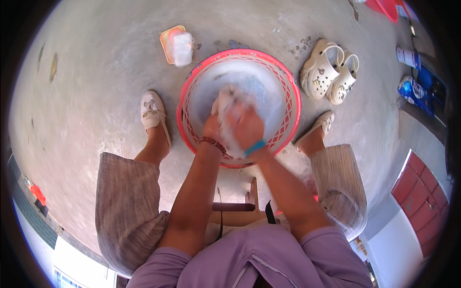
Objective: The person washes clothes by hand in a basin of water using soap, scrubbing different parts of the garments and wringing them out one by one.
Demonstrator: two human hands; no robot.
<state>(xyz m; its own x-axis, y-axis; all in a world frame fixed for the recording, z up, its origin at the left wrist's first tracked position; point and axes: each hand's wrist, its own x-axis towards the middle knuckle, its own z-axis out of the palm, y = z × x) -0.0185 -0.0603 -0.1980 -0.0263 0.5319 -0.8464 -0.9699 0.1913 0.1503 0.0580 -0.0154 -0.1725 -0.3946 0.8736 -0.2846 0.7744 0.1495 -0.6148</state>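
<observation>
A white enamel basin (287, 120) with a red rim and a red lattice band stands on the floor between my feet. Cloudy, sudsy water (255, 84) fills its lower part. Over the water, my left hand (213, 127), with a dark red beaded bracelet at the wrist, grips a pale, wet item (225, 99). My right hand (246, 124), a teal band on its wrist, is curled against the same item. Motion blur and the hands hide most of it; it looks like soapy cloth, but I cannot tell for certain.
An orange soap dish (165, 41) with a whitish block (183, 48) lies beyond the basin at left. Cream clogs (320, 73) stand at right. Part of a wooden stool (234, 212) shows beneath me. A blue-and-white bag (414, 91) and a red door (419, 194) are far right.
</observation>
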